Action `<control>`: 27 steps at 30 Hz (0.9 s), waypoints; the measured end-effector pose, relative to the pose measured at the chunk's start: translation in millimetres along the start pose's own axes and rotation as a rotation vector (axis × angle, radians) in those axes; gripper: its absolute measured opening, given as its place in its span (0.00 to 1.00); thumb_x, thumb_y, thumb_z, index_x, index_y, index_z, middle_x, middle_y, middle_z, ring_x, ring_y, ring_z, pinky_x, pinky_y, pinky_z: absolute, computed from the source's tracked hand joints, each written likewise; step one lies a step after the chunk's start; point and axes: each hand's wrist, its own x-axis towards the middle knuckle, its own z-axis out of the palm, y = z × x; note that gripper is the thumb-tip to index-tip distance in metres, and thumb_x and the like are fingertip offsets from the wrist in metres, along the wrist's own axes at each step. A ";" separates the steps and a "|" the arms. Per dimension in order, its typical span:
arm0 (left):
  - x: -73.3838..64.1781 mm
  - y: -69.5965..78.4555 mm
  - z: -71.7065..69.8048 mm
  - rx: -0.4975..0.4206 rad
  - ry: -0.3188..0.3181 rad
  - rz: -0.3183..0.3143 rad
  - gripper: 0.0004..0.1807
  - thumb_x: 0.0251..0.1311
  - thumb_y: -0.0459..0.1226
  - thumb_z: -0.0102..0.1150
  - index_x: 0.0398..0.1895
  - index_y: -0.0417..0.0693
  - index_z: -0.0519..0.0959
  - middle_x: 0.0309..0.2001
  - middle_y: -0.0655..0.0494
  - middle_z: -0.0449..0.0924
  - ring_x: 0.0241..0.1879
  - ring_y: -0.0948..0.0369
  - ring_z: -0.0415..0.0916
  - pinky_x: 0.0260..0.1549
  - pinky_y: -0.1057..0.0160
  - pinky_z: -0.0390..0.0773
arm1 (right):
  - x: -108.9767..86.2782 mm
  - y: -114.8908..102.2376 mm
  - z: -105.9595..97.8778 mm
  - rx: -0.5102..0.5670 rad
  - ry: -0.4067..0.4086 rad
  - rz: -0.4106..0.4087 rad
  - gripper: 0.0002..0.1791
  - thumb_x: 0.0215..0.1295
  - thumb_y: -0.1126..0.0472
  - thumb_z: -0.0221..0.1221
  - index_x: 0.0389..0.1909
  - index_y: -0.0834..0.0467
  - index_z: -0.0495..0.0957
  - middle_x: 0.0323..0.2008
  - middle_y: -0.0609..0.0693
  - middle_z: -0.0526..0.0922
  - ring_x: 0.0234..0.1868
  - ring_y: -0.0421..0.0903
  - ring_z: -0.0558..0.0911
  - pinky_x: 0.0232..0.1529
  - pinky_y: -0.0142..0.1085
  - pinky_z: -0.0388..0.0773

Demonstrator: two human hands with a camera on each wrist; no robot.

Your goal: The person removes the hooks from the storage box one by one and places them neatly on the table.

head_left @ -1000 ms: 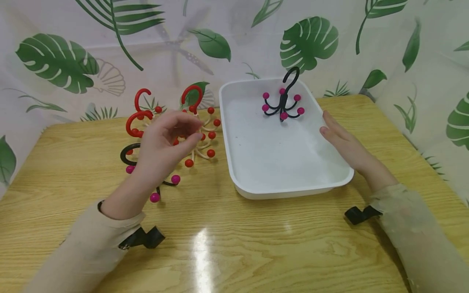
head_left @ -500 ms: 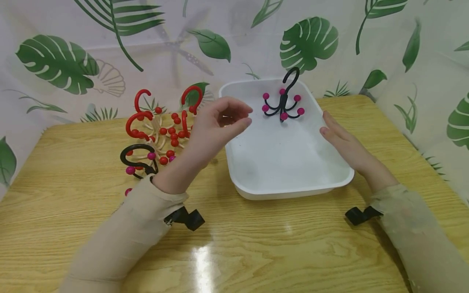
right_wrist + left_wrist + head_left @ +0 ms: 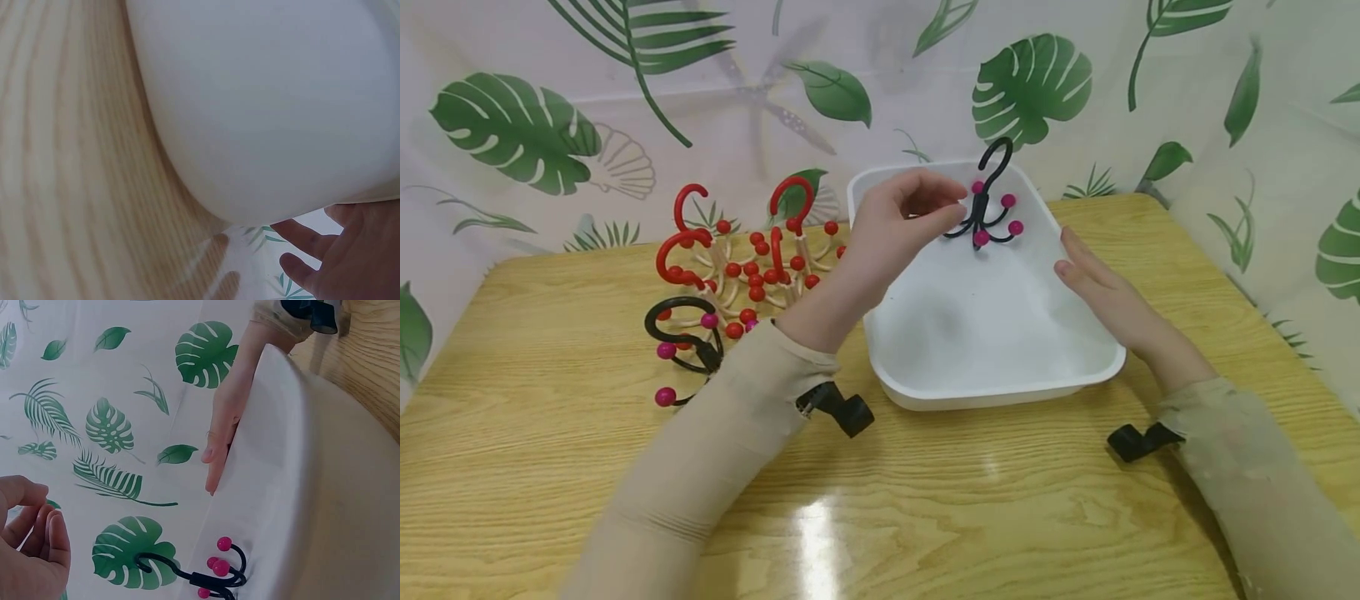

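My left hand (image 3: 901, 229) hangs over the left part of the white tray (image 3: 992, 333), fingers loosely bent and nothing held, as the left wrist view of the hand (image 3: 34, 550) also shows. In the head view its fingertips overlap the left balls of a black multi-arm hanger hook (image 3: 980, 207), which stands in the tray's far part, its pink ball tips around it. In the left wrist view a gap separates hand and hanger hook (image 3: 206, 580). My right hand (image 3: 1105, 292), fingers extended, rests against the tray's right side; the right wrist view has it (image 3: 350, 256) at the tray wall (image 3: 262, 112).
Left of the tray, several cream multi-arm hanger hooks with red hooks (image 3: 659, 258) and red balls stand bunched on the wooden table (image 3: 535, 358). A black one (image 3: 708, 357) with pink balls stands nearest, partly behind my left forearm. A leaf-print wall covering (image 3: 910, 83) rises behind.
My left hand has moved right, from over the red and black hanger hooks on the table to over the tray, with nothing in it. The right hand and tray have stayed put.
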 end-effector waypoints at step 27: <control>63.0 -35.1 37.8 -0.109 0.180 -0.075 0.07 0.62 0.31 0.60 0.43 0.41 0.79 0.36 0.54 0.76 0.37 0.63 0.73 0.38 0.71 0.77 | -1.3 -0.7 -1.5 -0.024 0.004 0.010 0.35 0.75 0.44 0.37 0.75 0.47 0.34 0.74 0.43 0.30 0.73 0.46 0.30 0.68 0.55 0.29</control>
